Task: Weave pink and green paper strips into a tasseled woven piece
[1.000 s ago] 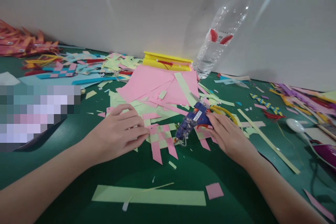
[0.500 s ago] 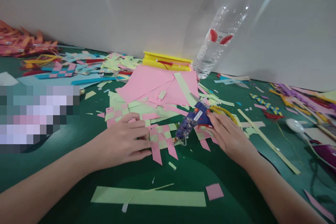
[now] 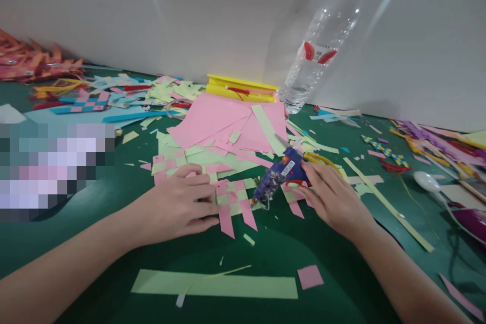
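Note:
My right hand point(image 3: 334, 195) is wrapped round the handle of a blue hot glue gun point(image 3: 279, 174), tilted down to the left. Its nozzle touches or nearly touches the right edge of a pink and pale green woven paper piece point(image 3: 232, 197). That piece lies flat on the table, two pink strip ends pointing toward me. My left hand point(image 3: 182, 202) holds its left side down with bent fingers; the thumb side is partly hidden. Another checkered woven piece point(image 3: 167, 166) sits just beyond the left hand. A third woven piece point(image 3: 294, 197) shows partly beneath the glue gun and right hand.
Pink paper sheets point(image 3: 228, 119) lie behind the hands, before a yellow folded strip point(image 3: 243, 90). A clear plastic bottle point(image 3: 322, 45) stands against the wall. Nearer me are a green paper strip point(image 3: 216, 284) and a pink square point(image 3: 310, 277). Scissors with yellow handles point(image 3: 322, 161) lie near the right hand.
The glue gun and my right fingers have shifted very slightly, with the gun's body a touch to the right. My left hand and the woven paper piece stay in place.

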A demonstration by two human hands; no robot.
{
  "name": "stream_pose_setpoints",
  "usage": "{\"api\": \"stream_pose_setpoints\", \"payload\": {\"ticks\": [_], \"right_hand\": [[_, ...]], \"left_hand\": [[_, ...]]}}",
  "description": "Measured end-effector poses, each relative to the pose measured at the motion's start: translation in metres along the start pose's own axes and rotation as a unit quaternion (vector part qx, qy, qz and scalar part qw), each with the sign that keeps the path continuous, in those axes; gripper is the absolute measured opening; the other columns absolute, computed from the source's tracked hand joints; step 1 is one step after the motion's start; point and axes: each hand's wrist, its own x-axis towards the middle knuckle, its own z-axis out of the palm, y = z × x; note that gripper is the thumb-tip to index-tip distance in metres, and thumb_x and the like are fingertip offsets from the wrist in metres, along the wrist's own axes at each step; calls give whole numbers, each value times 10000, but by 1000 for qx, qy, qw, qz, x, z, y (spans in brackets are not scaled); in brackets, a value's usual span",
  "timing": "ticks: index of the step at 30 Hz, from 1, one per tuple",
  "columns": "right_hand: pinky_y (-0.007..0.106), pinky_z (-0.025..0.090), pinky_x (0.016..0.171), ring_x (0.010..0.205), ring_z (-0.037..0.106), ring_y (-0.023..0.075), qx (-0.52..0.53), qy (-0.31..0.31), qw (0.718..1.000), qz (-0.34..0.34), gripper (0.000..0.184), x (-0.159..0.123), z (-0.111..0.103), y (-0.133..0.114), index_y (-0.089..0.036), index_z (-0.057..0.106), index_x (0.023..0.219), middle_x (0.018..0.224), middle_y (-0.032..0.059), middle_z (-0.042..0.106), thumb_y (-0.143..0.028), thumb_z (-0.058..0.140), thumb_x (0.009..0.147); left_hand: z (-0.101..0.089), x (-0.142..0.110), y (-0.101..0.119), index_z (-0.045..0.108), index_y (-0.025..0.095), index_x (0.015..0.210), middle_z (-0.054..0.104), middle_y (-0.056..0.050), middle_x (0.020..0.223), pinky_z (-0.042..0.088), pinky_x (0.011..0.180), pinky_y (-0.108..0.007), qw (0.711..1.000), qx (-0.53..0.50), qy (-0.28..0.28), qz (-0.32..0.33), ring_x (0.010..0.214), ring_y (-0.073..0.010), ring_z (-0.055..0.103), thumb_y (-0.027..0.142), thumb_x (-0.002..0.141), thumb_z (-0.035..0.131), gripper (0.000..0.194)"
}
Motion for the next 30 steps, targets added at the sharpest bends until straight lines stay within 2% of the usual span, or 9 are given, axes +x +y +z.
{"api": "stream_pose_setpoints", "payload": {"ticks": [8, 11, 15, 20, 24, 26, 28, 30], "right_hand": [[417, 542, 829, 980, 622, 293, -25, 30, 999, -9, 710, 2, -4, 2, -81, 256, 1468, 1051, 183, 653, -277, 597, 878], [419, 537, 842, 990, 623, 297, -32, 51, 997, 37, 686, 1, -6, 6, -118, 299, 1459, 1081, 176, 647, -282, 604, 866], [433, 533, 854, 987, 630, 309, -62, 86, 988, 109, 663, -4, -6, 18, -129, 389, 1411, 1091, 180, 643, -314, 648, 829], [463, 521, 864, 1005, 632, 314, -95, 98, 957, 258, 550, -14, 1, 44, -150, 498, 1319, 1074, 170, 657, -433, 578, 854], [456, 505, 826, 974, 630, 334, -81, 63, 922, 374, 572, -16, 12, 74, -94, 568, 1216, 1063, 195, 660, -525, 503, 846], [452, 491, 826, 992, 619, 344, -73, -1, 893, 445, 589, -13, 19, 92, -72, 591, 1178, 1075, 205, 658, -540, 480, 838], [452, 467, 866, 1027, 609, 345, -65, -95, 854, 507, 588, -8, 26, 109, -52, 594, 1173, 1081, 216, 657, -527, 440, 862], [446, 463, 866, 1027, 610, 354, -62, -121, 844, 519, 582, -1, 33, 122, -13, 607, 1143, 1058, 244, 658, -500, 432, 878]], "left_hand": [[2, -2, -2, 704, 265, 906, 642, 28, 776, 316, 868, -333, 1000, -19, -9, -6, 703, -142, 568, 290, 973, 443, 270], [1, -2, -1, 699, 268, 927, 641, 30, 772, 330, 858, -323, 1000, -21, -7, -7, 698, -141, 569, 288, 955, 469, 233], [-3, -1, 2, 682, 251, 956, 648, 33, 761, 352, 852, -315, 999, -21, 24, 1, 690, -136, 574, 238, 945, 468, 214], [-8, -3, 4, 653, 234, 968, 654, 31, 748, 364, 865, -317, 998, -16, 56, -5, 690, -135, 579, 178, 939, 452, 211], [-9, -4, 3, 648, 217, 898, 640, 29, 726, 360, 875, -328, 998, -11, 55, -3, 660, -128, 562, 182, 939, 464, 191], [-8, -3, 2, 648, 213, 890, 627, 28, 715, 363, 860, -329, 999, -11, 48, 3, 653, -128, 551, 188, 940, 468, 189], [-7, -2, 2, 649, 213, 889, 621, 26, 712, 364, 854, -329, 999, -12, 45, 5, 659, -129, 549, 192, 945, 459, 199], [-7, -2, 2, 647, 212, 869, 621, 26, 707, 364, 851, -327, 999, -13, 49, 7, 657, -129, 544, 196, 952, 446, 219]]}}
